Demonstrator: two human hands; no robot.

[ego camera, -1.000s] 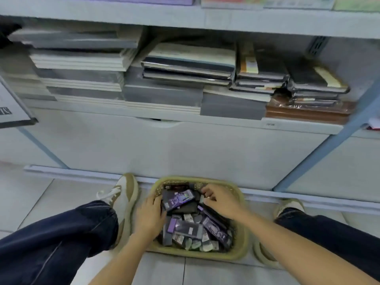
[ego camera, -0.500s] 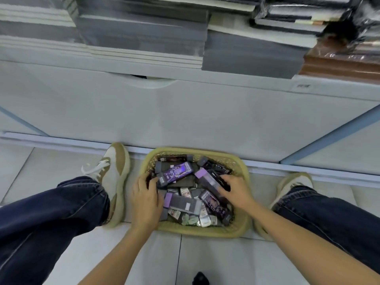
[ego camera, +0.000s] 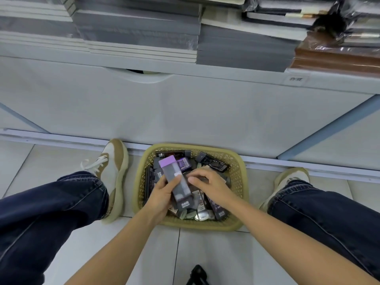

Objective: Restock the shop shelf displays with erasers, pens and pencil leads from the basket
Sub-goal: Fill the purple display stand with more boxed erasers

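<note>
The left hand (ego camera: 162, 195) grips a purple-capped box (ego camera: 176, 181), tilted over the yellow basket (ego camera: 202, 225), which sits on the floor (ego camera: 51, 153) against the shelf unit (ego camera: 185, 103). The right hand (ego camera: 211, 187) curls over the basket's packets (ego camera: 213, 163); whether it holds one, I cannot tell.

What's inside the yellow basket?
Dark and purple boxes piled loosely, small pale packets at the near edge. The left hand holds a purple-capped box over them. It and the right hand cover the middle; lower layers are hidden.

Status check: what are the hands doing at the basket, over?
Left hand grips purple-capped box above basket. Right hand over the loose packs, grip unclear. Nothing in the way.
</note>
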